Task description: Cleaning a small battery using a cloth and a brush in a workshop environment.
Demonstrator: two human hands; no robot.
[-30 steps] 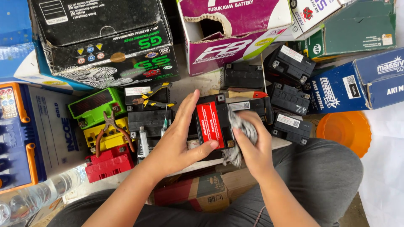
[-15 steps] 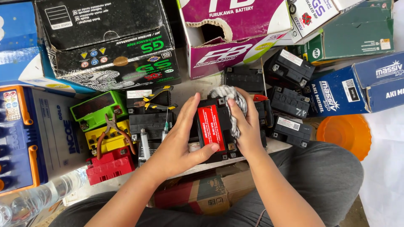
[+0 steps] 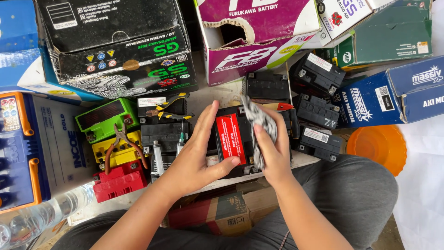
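over the lap, the left hand (image 3: 194, 157) gripped a black battery (image 3: 233, 139) with a red label, thumb on its face. the right hand (image 3: 273, 148) closed on a rag (image 3: 259, 121) against its side. hard rubbing could twist it loose onto the batteries (image 3: 319, 111) below.

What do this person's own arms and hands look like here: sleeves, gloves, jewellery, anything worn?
Both forearms are bare up to the frame's lower edge, with no sleeves in view. The left hand and right hand wear no gloves, and no rings, watch or bracelet are visible. Fingernails look short and unpainted. Below the arms, dark grey trousers cover the legs.
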